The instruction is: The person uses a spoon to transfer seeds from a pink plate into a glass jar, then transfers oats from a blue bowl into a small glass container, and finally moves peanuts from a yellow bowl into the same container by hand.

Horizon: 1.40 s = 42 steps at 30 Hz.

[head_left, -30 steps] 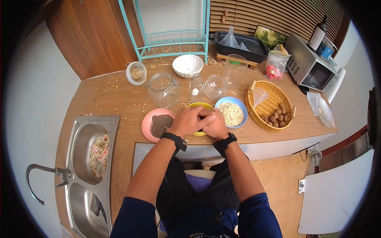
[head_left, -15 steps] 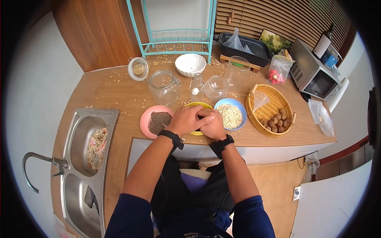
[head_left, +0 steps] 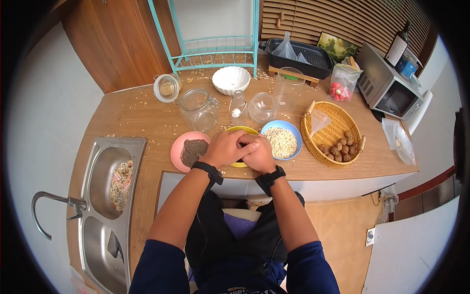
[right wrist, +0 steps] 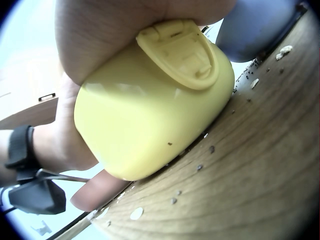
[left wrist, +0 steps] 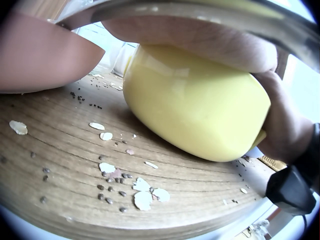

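In the head view my left hand (head_left: 223, 149) and right hand (head_left: 259, 154) meet over a yellow bowl (head_left: 241, 129), the left thumb lying across the right hand. Most of the fingers are hidden, and I cannot tell whether anything is held between the palms. Both wrist views show the yellow bowl (left wrist: 195, 105) low over the wooden counter, flesh close over its top. A hinged yellow clip (right wrist: 182, 57) hangs on its side. To the left stands a pink bowl (head_left: 177, 156) of dark seeds, to the right a blue bowl (head_left: 297, 134) of oat flakes.
Behind the bowls stand a clip-top glass jar (head_left: 198, 111), a glass bottle (head_left: 238, 105) and a white fluted bowl (head_left: 231, 81). A wicker basket (head_left: 329, 113) with walnuts is at right, a steel sink (head_left: 105, 147) at left. Flakes and seeds lie scattered on the counter (head_left: 147, 115).
The head view swings slightly between frames. Both hands stay together over the yellow bowl, with little visible change in their pose.
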Each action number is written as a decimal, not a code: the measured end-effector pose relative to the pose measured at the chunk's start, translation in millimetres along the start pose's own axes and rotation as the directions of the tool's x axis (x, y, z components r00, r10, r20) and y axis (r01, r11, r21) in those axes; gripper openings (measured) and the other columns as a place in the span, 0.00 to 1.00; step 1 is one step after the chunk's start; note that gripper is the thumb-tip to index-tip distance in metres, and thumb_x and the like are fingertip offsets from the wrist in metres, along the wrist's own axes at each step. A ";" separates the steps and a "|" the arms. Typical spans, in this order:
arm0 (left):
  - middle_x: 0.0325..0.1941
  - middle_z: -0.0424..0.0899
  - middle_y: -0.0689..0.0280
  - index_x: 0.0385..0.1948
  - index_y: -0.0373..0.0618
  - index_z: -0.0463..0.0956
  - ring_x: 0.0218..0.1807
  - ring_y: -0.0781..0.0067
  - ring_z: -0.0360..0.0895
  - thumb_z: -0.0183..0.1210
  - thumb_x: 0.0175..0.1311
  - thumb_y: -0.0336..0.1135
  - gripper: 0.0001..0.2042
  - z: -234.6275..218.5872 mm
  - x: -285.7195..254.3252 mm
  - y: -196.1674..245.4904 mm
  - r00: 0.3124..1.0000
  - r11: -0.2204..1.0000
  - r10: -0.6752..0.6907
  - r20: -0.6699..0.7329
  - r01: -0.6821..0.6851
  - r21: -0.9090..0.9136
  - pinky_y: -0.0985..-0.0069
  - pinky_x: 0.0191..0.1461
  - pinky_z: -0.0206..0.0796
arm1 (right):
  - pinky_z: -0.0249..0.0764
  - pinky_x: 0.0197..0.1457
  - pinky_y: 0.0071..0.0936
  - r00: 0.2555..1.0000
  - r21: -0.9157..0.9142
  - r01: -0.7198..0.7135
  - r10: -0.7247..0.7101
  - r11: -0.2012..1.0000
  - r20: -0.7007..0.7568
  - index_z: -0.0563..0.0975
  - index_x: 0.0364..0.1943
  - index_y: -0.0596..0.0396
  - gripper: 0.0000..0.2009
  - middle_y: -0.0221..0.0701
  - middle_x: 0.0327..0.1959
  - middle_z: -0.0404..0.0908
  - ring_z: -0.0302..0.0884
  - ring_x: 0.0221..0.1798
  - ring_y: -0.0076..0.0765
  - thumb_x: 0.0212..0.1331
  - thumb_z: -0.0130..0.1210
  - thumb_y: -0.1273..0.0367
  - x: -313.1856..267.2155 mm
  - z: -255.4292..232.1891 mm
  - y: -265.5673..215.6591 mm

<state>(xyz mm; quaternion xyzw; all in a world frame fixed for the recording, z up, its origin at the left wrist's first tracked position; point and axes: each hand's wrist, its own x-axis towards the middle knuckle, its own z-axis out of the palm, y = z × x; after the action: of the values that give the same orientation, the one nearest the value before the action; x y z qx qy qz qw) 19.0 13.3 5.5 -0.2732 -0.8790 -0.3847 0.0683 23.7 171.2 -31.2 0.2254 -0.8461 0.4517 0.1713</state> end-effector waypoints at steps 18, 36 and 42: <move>0.29 0.86 0.53 0.38 0.40 0.83 0.32 0.50 0.84 0.64 0.64 0.62 0.27 3.0 1.2 -7.8 1.000 0.999 -0.022 -0.004 0.022 0.024 0.59 0.39 0.74 | 0.75 0.43 0.43 1.000 -0.021 0.014 -0.014 1.000 -0.014 0.84 0.27 0.51 0.04 0.37 0.28 0.86 0.82 0.35 0.55 0.48 0.60 0.70 1.8 -1.2 -4.2; 0.29 0.86 0.53 0.37 0.41 0.83 0.34 0.48 0.84 0.62 0.65 0.65 0.29 2.7 -1.2 -10.7 1.000 0.999 -0.009 -0.014 0.010 0.037 0.56 0.41 0.74 | 0.74 0.43 0.43 1.000 -0.043 -0.020 0.020 0.999 0.004 0.85 0.28 0.52 0.04 0.39 0.27 0.85 0.81 0.34 0.56 0.50 0.61 0.69 2.9 0.5 -6.6; 0.30 0.87 0.53 0.37 0.42 0.84 0.35 0.47 0.84 0.60 0.66 0.66 0.29 7.0 -1.6 -16.8 0.999 0.999 0.010 -0.041 -0.009 0.036 0.56 0.41 0.74 | 0.74 0.43 0.43 0.999 -0.054 -0.032 0.034 0.998 0.020 0.85 0.28 0.53 0.04 0.40 0.26 0.84 0.81 0.34 0.56 0.50 0.61 0.69 2.8 0.3 -5.7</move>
<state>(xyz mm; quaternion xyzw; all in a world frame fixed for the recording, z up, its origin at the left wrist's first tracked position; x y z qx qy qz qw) 12.0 8.3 -10.6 -0.2681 -0.8829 -0.3741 0.0931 24.3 167.5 -26.1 0.2113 -0.8633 0.4291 0.1612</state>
